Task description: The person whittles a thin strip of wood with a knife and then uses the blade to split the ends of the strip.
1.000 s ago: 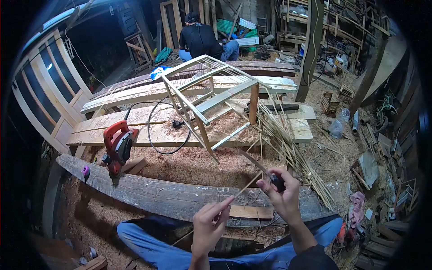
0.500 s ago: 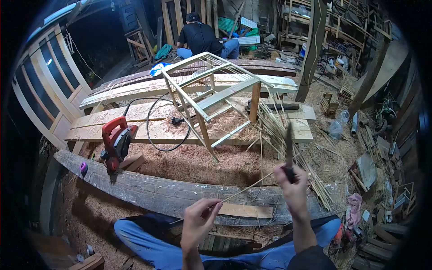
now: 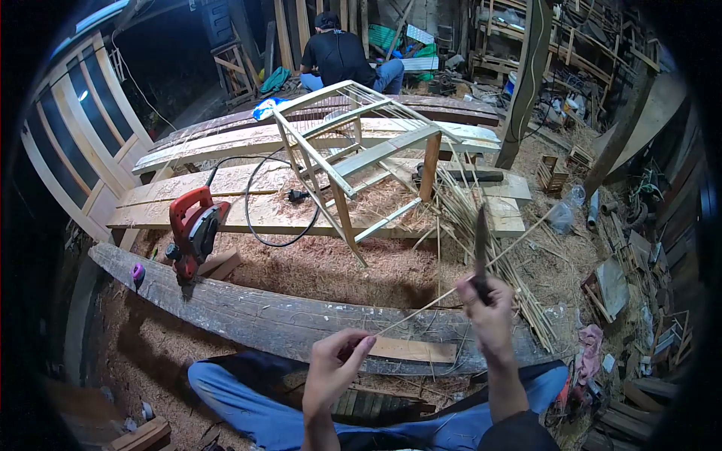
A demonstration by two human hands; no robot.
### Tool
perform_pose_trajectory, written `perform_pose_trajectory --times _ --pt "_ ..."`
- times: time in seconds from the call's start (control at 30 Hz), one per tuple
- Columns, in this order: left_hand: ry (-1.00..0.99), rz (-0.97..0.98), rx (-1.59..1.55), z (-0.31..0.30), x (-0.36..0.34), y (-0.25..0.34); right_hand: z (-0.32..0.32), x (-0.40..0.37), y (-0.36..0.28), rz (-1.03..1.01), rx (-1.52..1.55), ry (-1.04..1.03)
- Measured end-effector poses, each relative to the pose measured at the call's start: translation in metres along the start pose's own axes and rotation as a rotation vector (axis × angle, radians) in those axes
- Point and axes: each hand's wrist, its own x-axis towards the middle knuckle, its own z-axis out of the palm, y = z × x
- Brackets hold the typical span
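My left hand [image 3: 331, 368] pinches the near end of a thin bamboo strip [image 3: 421, 310] between thumb and fingers, above the weathered plank [image 3: 278, 322]. The strip slants up and right past my right hand [image 3: 491, 319], which is closed round the dark handle of a knife [image 3: 481, 244] with its blade pointing up. Under the strip, a flat pale wood piece [image 3: 414, 350] lies on the plank. Beyond my hands, a wooden frame with thin rods [image 3: 383, 152] rests tilted on the boards, beside a pile of bamboo strips [image 3: 519, 293].
A red power planer [image 3: 194, 229] stands at the left on the weathered plank, near a purple object [image 3: 138, 275]. Its black cable loops over the pale boards [image 3: 173, 214]. A person in dark clothes [image 3: 338, 60] sits at the back. A wooden post [image 3: 524, 90] rises behind the strips.
The bamboo strip now shows extending up and right beyond my right hand. The knife has dropped slightly. The view has shifted a little, and the person at the back has turned their head slightly.
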Motion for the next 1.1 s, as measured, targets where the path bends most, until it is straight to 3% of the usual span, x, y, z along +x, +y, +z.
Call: perform_pose_trajectory --times 0.1,0.37,0.57,0.87,1.1 --pt "-0.007 -0.028 -0.031 0.008 -0.002 0.004 0.021 -0.009 0.0 0.045 0.022 -0.186" --pt "-0.227 -0.066 -0.255 0.007 -0.003 0.003 0.009 -0.002 -0.004 0.0 0.032 -0.047" --pt "-0.34 -0.165 -0.53 0.006 -0.003 0.002 0.017 -0.004 0.003 0.011 0.048 -0.077" --pt "-0.498 -0.264 -0.565 0.011 0.0 -0.001 0.024 -0.008 -0.001 0.015 0.009 -0.168" --pt "-0.417 -0.268 -0.599 0.021 -0.001 0.002 0.026 -0.008 0.002 0.0 -0.008 -0.172"
